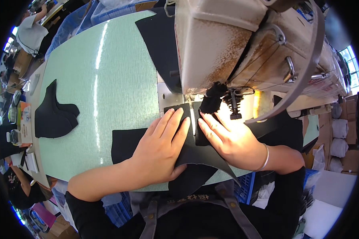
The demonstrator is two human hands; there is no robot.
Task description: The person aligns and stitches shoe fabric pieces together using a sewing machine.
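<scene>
Left hand (158,144), right hand (228,142) on fabric (201,154) (black) — near sewing machine (213,51).

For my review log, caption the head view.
Left hand and right hand rest on black fabric at a sewing machine with a pale green table.

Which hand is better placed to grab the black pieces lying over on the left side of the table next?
Probably your left hand: it is nearer those black pieces. Your right hand rests farther off, close to the sewing machine, and would likely have to cross the left.
</scene>
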